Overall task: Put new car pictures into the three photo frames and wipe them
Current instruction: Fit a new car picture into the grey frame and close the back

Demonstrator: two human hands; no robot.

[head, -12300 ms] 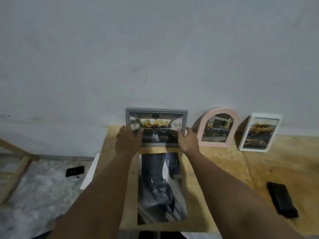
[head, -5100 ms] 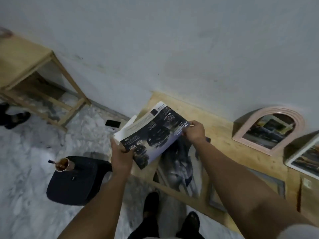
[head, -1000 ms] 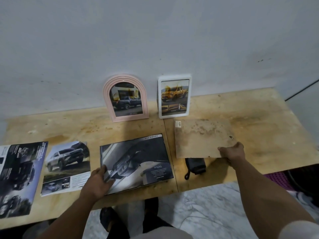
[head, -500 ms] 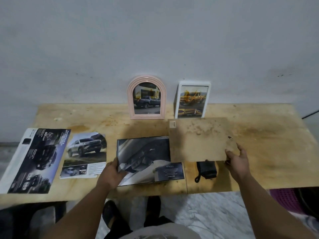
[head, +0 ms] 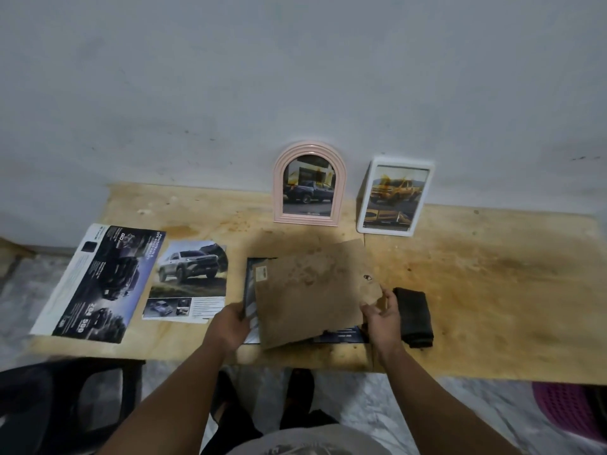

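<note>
Backing board (head: 312, 290) now overlapping brochure (head: 250, 290); stained

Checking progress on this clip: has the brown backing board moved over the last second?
Yes. The brown backing board has shifted left, away from the white frame, and now covers the dark car picture.

Two standing photo frames (head: 309, 184) (head: 395, 196), three car pictures (head: 97, 281) (head: 189, 280) (head: 249, 295), one brown backing board (head: 315, 292), one dark cloth (head: 414, 316).

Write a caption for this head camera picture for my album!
Left hand and right hand lay a brown board over a car picture on the table.
</note>
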